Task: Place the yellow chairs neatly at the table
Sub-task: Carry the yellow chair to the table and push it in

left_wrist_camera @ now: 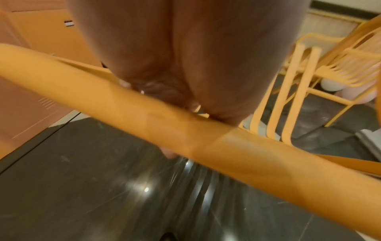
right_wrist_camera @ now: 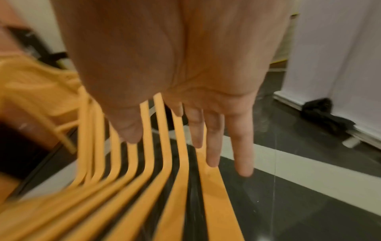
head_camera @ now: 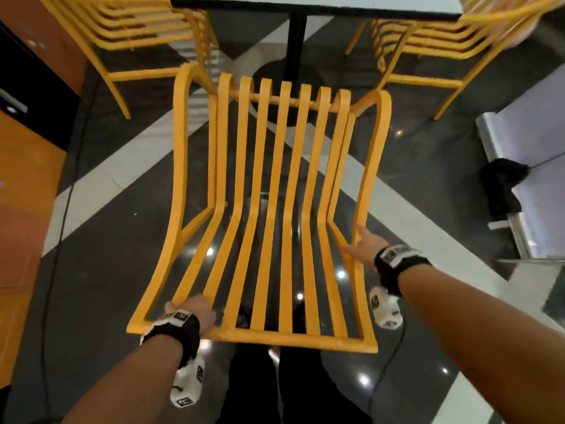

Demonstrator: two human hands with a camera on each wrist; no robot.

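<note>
A yellow slatted chair (head_camera: 290, 339) stands in front of me, its seat pointing toward the white table (head_camera: 336, 1). My left hand (head_camera: 192, 310) grips the left end of the top rail (left_wrist_camera: 185, 135), with a fingertip (left_wrist_camera: 169, 153) curled under it. To the right, my right hand (head_camera: 365, 243) is open, its straight fingers (right_wrist_camera: 241, 146) lying along the outermost slat (right_wrist_camera: 214, 187) of the backrest. I cannot tell how firmly they touch it. Two more yellow chairs stand at the table, one on the left (head_camera: 128, 29) and one on the right (head_camera: 428, 38).
The table's black pedestal (head_camera: 295, 50) rises just beyond the seat's front edge. Orange cabinets (head_camera: 24, 179) line the left side and a white panel (head_camera: 535, 148) with a black bundle (head_camera: 501, 185) the right. A thin cable (head_camera: 65, 209) runs over the glossy dark floor.
</note>
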